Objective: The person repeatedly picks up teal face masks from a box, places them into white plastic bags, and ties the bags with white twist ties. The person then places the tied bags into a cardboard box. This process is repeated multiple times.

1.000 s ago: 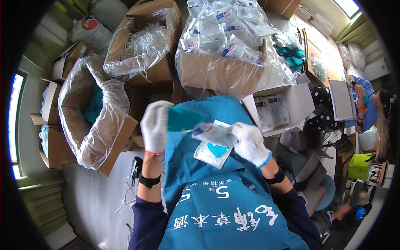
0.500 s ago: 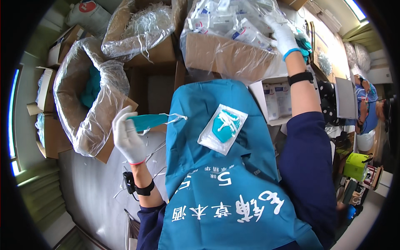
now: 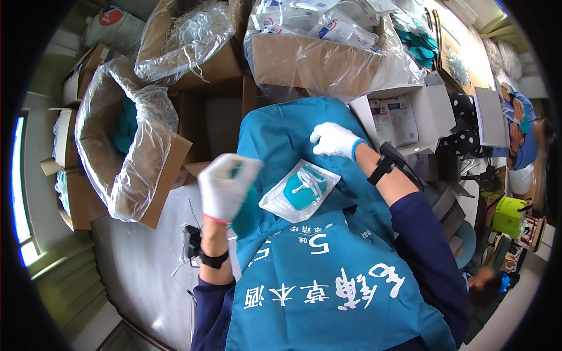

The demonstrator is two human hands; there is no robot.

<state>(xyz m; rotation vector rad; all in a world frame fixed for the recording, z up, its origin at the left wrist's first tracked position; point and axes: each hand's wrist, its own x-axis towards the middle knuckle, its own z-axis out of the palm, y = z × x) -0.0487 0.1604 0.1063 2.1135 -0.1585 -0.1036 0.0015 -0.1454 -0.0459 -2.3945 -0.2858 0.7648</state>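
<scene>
My left hand [image 3: 225,186], in a white glove, is closed on a teal face mask [image 3: 244,215] that hangs below the fingers against my apron. Between my hands, a clear packet [image 3: 300,190] with a teal mask and its white straps inside lies flat on the teal apron [image 3: 287,128] over my lap. My right hand [image 3: 335,140], gloved in white with a blue cuff, hovers above the apron, up and right of the packet. Its fingers are curled in, and nothing shows in them.
Ahead stands a carton [image 3: 316,61] lined with plastic and heaped with white packets. A white box [image 3: 404,99] at the right holds more packets. On the left are a plastic-lined carton [image 3: 126,193] with teal items and a carton of white straps [image 3: 202,29]. A person [image 3: 518,126] sits far right.
My right hand has come back from the packet carton to above my lap. My left hand has moved right with the mask, now over the apron. The packet shifted slightly left in view.
</scene>
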